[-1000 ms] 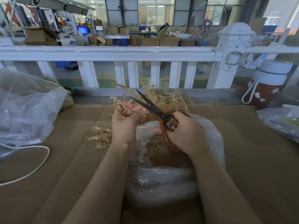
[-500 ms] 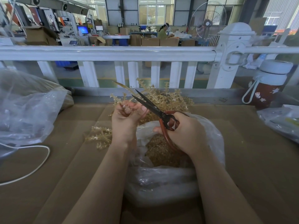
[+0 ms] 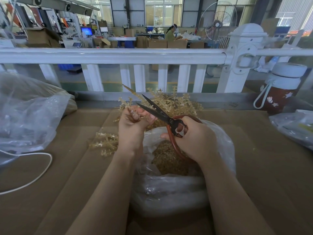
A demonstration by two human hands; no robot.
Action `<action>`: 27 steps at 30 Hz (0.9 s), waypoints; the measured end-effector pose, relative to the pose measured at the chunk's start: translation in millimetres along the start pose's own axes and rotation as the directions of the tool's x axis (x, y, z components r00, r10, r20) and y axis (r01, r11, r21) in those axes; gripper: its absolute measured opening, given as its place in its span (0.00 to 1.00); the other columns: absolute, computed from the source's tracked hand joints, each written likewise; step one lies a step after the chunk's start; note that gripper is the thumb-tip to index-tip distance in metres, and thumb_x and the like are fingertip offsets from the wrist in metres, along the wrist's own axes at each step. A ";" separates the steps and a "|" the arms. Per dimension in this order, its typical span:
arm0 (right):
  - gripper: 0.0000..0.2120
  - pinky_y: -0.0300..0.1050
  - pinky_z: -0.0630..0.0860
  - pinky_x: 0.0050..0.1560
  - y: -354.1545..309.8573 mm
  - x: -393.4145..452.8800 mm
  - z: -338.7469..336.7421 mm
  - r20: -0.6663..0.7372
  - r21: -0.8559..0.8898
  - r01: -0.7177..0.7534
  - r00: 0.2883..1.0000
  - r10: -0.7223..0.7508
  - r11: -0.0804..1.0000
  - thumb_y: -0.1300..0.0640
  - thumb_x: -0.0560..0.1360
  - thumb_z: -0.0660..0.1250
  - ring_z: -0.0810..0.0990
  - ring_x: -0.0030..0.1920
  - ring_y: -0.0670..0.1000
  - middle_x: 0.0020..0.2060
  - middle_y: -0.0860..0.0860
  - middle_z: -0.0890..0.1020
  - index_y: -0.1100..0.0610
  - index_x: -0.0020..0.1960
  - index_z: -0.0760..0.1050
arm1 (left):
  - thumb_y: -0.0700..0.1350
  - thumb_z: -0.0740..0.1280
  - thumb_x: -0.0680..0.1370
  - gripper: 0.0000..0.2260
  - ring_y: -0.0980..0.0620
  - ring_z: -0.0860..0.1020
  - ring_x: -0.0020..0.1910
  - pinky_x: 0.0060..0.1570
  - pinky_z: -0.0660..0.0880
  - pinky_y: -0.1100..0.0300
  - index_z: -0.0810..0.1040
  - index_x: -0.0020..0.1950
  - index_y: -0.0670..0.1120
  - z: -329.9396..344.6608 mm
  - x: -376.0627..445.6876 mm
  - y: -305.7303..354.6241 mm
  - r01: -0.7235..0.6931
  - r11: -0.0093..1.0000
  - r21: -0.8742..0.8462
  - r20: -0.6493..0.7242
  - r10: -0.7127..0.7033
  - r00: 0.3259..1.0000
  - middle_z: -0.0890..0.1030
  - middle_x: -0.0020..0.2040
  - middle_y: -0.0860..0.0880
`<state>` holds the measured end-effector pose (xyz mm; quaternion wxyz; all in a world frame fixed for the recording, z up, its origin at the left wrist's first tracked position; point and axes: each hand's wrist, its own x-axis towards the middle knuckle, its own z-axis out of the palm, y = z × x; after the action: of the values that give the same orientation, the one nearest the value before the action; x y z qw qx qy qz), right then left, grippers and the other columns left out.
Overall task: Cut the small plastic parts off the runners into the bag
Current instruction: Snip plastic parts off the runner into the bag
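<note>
My left hand point(image 3: 132, 126) grips a translucent amber runner point(image 3: 126, 103) with small parts branching off it, held above the far rim of a clear plastic bag point(image 3: 169, 192). My right hand point(image 3: 194, 138) holds red-handled scissors point(image 3: 157, 111) by the loops; the dark blades are parted and point up-left beside the runner. The bag stands open between my forearms and holds a heap of cut amber parts point(image 3: 169, 160). A pile of uncut runners point(image 3: 177, 104) lies behind the bag. More runners point(image 3: 105, 144) lie left of my left wrist.
A large clear bag point(image 3: 28, 116) sits at the left with a white cable point(image 3: 33, 177) looping below it. A red bottle with a white lid point(image 3: 279, 92) stands at the right, with another plastic bag point(image 3: 294, 126) near it. A white railing point(image 3: 118, 55) borders the cardboard-covered table point(image 3: 271, 175).
The scissors have shifted slightly up along the runner with the blades still parted. My left hand has turned the runner a little. The bag and piles have not moved.
</note>
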<state>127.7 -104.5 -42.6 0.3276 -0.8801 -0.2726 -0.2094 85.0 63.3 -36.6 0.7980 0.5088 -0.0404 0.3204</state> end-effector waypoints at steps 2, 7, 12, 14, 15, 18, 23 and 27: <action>0.32 0.26 0.65 0.35 -0.8 0.3 0.1 0.009 0.013 -0.011 1.000 0.011 1.000 0.20 0.63 0.60 0.75 0.37 0.36 0.37 0.38 0.79 0.45 0.49 0.78 | 0.34 0.73 0.66 0.14 0.49 0.80 0.41 0.47 0.79 0.56 0.69 0.42 0.44 0.3 -0.6 1.2 0.005 1.000 -0.020 0.014 -0.005 1.000 0.78 0.37 0.47; 0.29 0.26 0.67 0.34 0.1 0.9 1.8 0.030 0.043 -0.028 0.999 0.027 0.999 0.21 0.63 0.64 0.74 0.37 0.33 0.34 0.36 0.78 0.45 0.47 0.79 | 0.35 0.73 0.65 0.14 0.50 0.80 0.40 0.47 0.79 0.58 0.69 0.43 0.44 1.3 -1.8 2.8 0.029 0.999 -0.037 0.018 -0.029 0.999 0.78 0.37 0.47; 0.32 0.28 0.67 0.33 -0.2 1.5 2.5 0.025 0.064 -0.030 0.999 0.028 0.998 0.20 0.61 0.62 0.74 0.35 0.35 0.33 0.37 0.77 0.47 0.45 0.80 | 0.34 0.72 0.65 0.14 0.52 0.80 0.39 0.47 0.79 0.58 0.69 0.42 0.44 1.3 -1.8 3.8 0.032 0.998 -0.046 0.023 -0.031 0.999 0.78 0.35 0.50; 0.33 0.27 0.66 0.32 -0.5 1.7 1.8 0.032 0.079 -0.040 0.999 0.037 0.996 0.20 0.60 0.61 0.74 0.36 0.34 0.34 0.36 0.78 0.46 0.46 0.80 | 0.34 0.72 0.65 0.14 0.51 0.80 0.40 0.47 0.79 0.57 0.69 0.41 0.45 1.4 -2.0 3.6 0.036 0.998 -0.054 0.008 -0.036 0.999 0.78 0.36 0.50; 0.34 0.27 0.65 0.33 -0.3 1.8 1.6 0.037 0.082 -0.042 0.999 0.039 0.996 0.20 0.60 0.61 0.75 0.36 0.34 0.35 0.36 0.78 0.46 0.48 0.81 | 0.34 0.72 0.65 0.14 0.51 0.79 0.41 0.48 0.79 0.57 0.70 0.41 0.45 1.2 -2.1 3.6 0.036 0.998 -0.056 0.003 -0.036 0.999 0.78 0.36 0.50; 0.32 0.26 0.66 0.34 0.8 0.8 1.3 0.035 0.037 -0.027 0.999 0.026 0.999 0.21 0.63 0.63 0.73 0.37 0.32 0.37 0.36 0.79 0.46 0.50 0.80 | 0.34 0.73 0.65 0.13 0.50 0.80 0.41 0.48 0.79 0.56 0.71 0.41 0.46 0.5 -2.2 3.7 0.027 0.999 -0.033 0.005 -0.027 1.000 0.79 0.36 0.49; 0.32 0.25 0.63 0.34 -0.5 -0.2 0.3 0.008 -0.010 -0.009 1.000 0.009 1.000 0.20 0.64 0.60 0.72 0.36 0.35 0.38 0.38 0.79 0.45 0.50 0.78 | 0.30 0.72 0.68 0.15 0.46 0.79 0.44 0.54 0.79 0.49 0.72 0.41 0.47 1.5 -2.5 2.8 0.003 0.999 0.035 -0.004 -0.003 1.000 0.79 0.37 0.49; 0.30 0.25 0.65 0.34 1.3 0.1 2.2 0.006 -0.007 -0.013 1.000 0.013 1.000 0.21 0.64 0.63 0.75 0.37 0.37 0.38 0.39 0.81 0.45 0.49 0.79 | 0.26 0.70 0.71 0.16 0.43 0.77 0.49 0.59 0.77 0.45 0.72 0.42 0.47 0.9 -2.1 1.3 0.003 0.999 0.046 -0.012 -0.003 1.000 0.78 0.39 0.48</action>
<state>129.0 -103.8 -44.6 0.3253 -0.8835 -0.2671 -0.2055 82.9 61.9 -36.0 0.7867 0.5254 -0.0276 0.3229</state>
